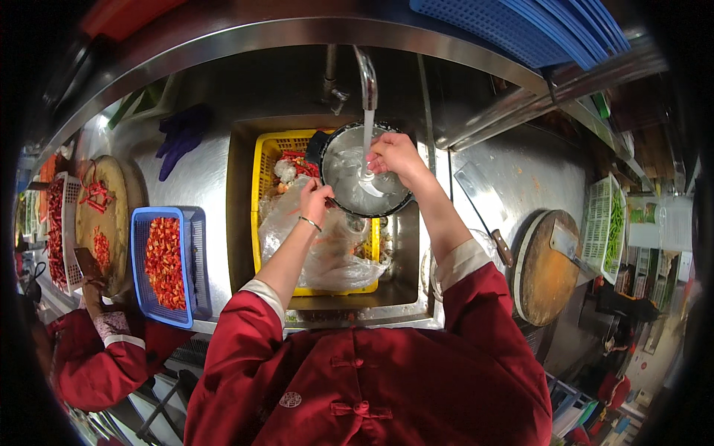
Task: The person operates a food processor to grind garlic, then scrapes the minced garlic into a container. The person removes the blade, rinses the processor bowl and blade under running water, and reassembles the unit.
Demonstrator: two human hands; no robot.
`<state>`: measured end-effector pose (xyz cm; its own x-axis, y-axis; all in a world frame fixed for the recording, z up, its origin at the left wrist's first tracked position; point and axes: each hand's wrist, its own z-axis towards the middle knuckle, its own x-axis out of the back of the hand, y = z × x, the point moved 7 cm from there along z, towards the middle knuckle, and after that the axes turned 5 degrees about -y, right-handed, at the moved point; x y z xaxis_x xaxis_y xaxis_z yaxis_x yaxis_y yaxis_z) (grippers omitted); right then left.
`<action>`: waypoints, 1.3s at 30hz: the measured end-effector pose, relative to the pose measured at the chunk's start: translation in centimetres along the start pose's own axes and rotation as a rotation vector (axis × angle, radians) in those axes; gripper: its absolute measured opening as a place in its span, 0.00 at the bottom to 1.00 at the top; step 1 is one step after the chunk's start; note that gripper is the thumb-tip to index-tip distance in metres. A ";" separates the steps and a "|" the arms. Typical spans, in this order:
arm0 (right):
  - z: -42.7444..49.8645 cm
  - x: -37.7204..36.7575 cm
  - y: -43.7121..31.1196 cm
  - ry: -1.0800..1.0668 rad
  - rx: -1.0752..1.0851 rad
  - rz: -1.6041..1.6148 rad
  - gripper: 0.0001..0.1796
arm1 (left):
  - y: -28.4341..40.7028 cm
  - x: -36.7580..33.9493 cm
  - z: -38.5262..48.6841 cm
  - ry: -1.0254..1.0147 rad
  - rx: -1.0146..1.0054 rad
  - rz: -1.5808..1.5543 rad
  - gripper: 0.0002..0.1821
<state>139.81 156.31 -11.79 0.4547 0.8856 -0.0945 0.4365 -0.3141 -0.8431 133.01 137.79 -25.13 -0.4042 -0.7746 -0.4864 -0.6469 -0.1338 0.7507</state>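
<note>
Water runs from a chrome faucet (368,83) into a round dark-rimmed pot (340,159), which has cloudy water inside and a black side handle. My left hand (315,203) grips the pot's lower left rim. Over the pot, my right hand (393,159) has its fingers curled beside the stream. A pale curved shape (368,184) shows under those fingertips; whether it is an object or splashing water is unclear. Beneath the pot is a yellow plastic crate (258,189) in the steel sink (240,267). Clear plastic bags (334,262) and red chili scraps (301,161) lie in the crate.
Left are a blue basket (192,267) of chopped red peppers, a purple glove (181,134), and a co-worker's hand (93,292) with a cleaver (87,263) at a round board (114,184). Right are a knife (482,195) and a cleaver (564,242) on another board (541,284).
</note>
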 end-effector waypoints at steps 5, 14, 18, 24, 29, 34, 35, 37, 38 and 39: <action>1.3 -1.4 -0.3 -0.047 -0.057 -0.013 0.07 | -0.2 1.0 -0.3 0.025 -0.003 -0.068 0.14; 2.3 -0.5 0.7 -0.044 -0.114 0.054 0.05 | -0.1 1.0 -0.2 -0.003 0.018 -0.046 0.13; 3.1 -0.3 1.3 0.030 -0.085 0.092 0.06 | -0.3 0.7 -0.4 -0.025 0.044 -0.012 0.13; 3.4 -0.2 2.6 0.092 -0.119 0.075 0.08 | -0.8 1.0 -0.7 -0.007 0.030 -0.024 0.12; 2.6 0.2 2.1 0.160 -0.041 -0.047 0.10 | -1.6 1.2 -1.5 0.002 0.021 -0.009 0.14; 1.9 -1.0 1.7 0.265 0.112 -1.104 0.14 | -2.5 1.2 -3.0 -0.007 0.072 -0.033 0.13; 2.1 -1.6 2.6 0.197 0.081 -1.258 0.15 | -2.5 1.2 -3.1 -0.013 0.075 -0.033 0.14; 2.4 -2.2 4.4 0.123 0.053 -1.328 0.17 | -2.5 1.0 -3.4 0.005 0.061 -0.063 0.12; 2.5 -2.4 5.2 0.104 0.048 -1.361 0.18 | -2.6 1.0 -3.6 0.022 0.061 -0.078 0.14; 2.6 -2.6 6.0 0.084 0.040 -1.393 0.19 | -2.6 0.9 -3.7 0.017 0.057 -0.074 0.14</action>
<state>139.25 153.06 -17.93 -0.2852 0.4341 0.8545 0.5409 0.8089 -0.2304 136.74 135.17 -25.90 -0.3428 -0.7744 -0.5318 -0.7109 -0.1562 0.6857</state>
